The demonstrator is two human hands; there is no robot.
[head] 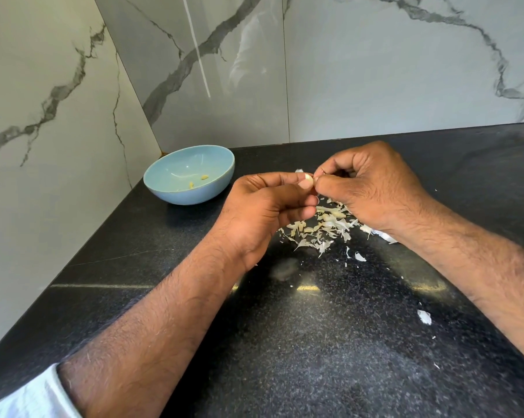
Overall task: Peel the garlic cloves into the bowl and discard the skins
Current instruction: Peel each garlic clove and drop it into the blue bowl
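Both hands are raised above the black countertop [315,342], meeting just above a heap of skins. The left hand [269,212] has its fingers curled and pinches a garlic clove [308,178] between thumb and forefinger; only the pale tip of the clove shows, so its long axis cannot be fixed with certainty, though it appears to point away from the person and slightly right, toward the other hand. The right hand [372,188] is also curled, its thumb and forefinger closed on the exposed end of the same clove, seemingly gripping a tag of skin; the contact is too small to confirm. The blue bowl [164,184] stands on the counter to the left of the hands, near the corner of the marble wall [405,70], and apart from the left hand. It holds a few peeled cloves [205,177] on its floor. The pile of skins [321,227] lies directly beneath and between the hands, with loose flakes scattered toward the person. Judgement: the step in hand is stripping skin from the held clove, and the task appears to be at an early stage given the few cloves in the bowl. The bowl lies on the left hand's side, so that hand, already carrying the clove, is the nearer for the drop; skins remain undiscarded.
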